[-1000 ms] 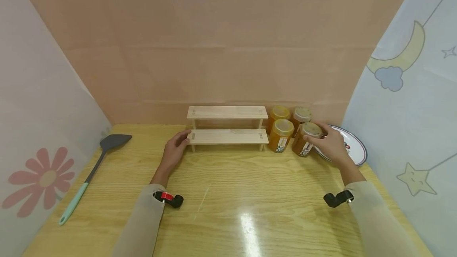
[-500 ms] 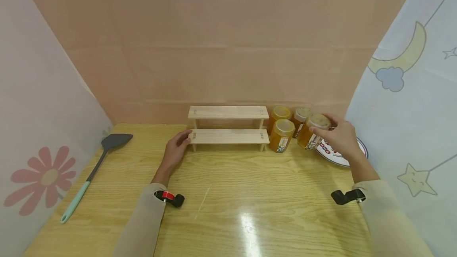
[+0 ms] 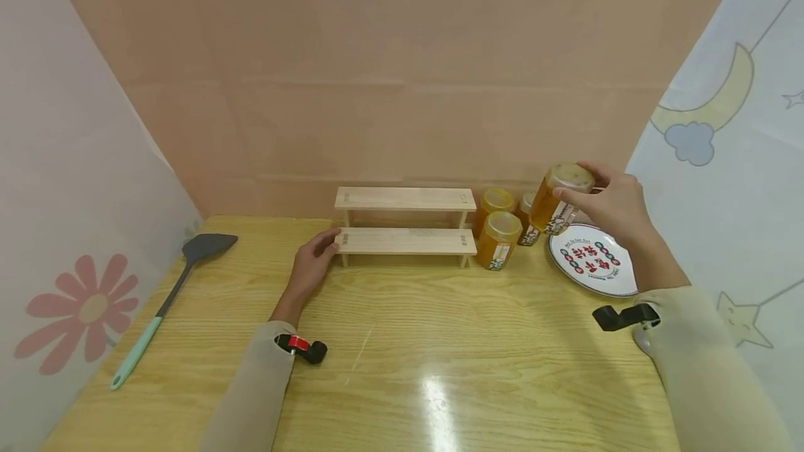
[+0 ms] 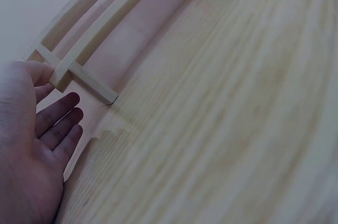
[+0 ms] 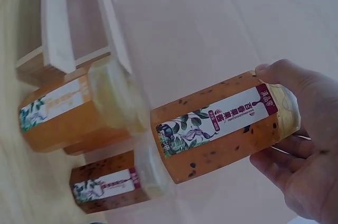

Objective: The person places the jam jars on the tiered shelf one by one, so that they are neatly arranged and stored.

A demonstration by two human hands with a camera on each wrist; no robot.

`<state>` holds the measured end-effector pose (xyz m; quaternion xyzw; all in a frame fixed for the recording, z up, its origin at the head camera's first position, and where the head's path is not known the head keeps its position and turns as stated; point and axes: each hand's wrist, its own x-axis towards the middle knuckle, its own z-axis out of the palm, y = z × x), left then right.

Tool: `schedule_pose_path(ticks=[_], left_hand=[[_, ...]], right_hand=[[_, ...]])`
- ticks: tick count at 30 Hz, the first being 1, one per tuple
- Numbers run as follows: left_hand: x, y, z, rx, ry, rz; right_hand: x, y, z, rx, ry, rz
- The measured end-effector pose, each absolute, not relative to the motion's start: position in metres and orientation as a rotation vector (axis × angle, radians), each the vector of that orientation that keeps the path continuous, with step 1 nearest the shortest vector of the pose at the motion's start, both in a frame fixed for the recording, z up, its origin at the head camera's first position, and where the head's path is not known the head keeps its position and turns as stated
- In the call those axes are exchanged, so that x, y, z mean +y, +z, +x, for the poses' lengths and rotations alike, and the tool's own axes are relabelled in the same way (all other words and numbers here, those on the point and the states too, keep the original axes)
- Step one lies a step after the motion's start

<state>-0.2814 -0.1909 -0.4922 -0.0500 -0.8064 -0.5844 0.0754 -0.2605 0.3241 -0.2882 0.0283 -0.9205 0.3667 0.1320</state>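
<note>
Jar of orange-brown preserve flecked with dark seeds (image 3: 554,204): white label with maroon band, green leaves and purple motif; pale lid. Held in the air above the worktop (image 3: 471,340), slightly tilted, beside the plate's far edge; partly hides the seeded jar behind.

Right hand (image 3: 618,211): clamped on the raised jar by its lid, thumb on the near side, fingers round the far side.

Left hand (image 3: 312,260): well apart from the right; thumb and forefinger hold the left end of the riser's lower board, remaining fingers loose beneath.

Wooden riser (image 3: 405,240), two-tier: pale, stepped, the higher board at the rear; stands against the backdrop (image 3: 402,124), which is tan.

Standing jars, three, right of the riser: front honey-coloured jar (image 3: 498,248), white label, near the lower board's right end; rear honey-coloured jar (image 3: 495,204), just behind it; seeded jar (image 3: 527,229), darker, to their right.

Plate (image 3: 590,258): white, dark rim, red characters and small printed figures; flat at the worktop's right, partly behind the right forearm.

Grey rounded object (image 3: 642,340): mostly hidden by the right sleeve (image 3: 710,361); kind cannot be told.

Turner (image 3: 176,289): dark blade and shaft, mint-green handle; lies along the worktop's left side.
</note>
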Motion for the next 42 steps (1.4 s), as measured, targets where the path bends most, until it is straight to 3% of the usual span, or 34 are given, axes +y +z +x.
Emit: schedule_pose_path(ticks=[11, 42], left_hand=[[-0.191, -0.493, -0.283, -2.409, -1.777, -0.132], [-0.176, -0.49, -0.279, -2.318, -1.854, -0.158]], right_hand=[[0.288, -0.271, -0.285, -2.646, 1.14, 0.131], [0.152, -0.29, -0.335, -2.646, 1.384, 0.335]])
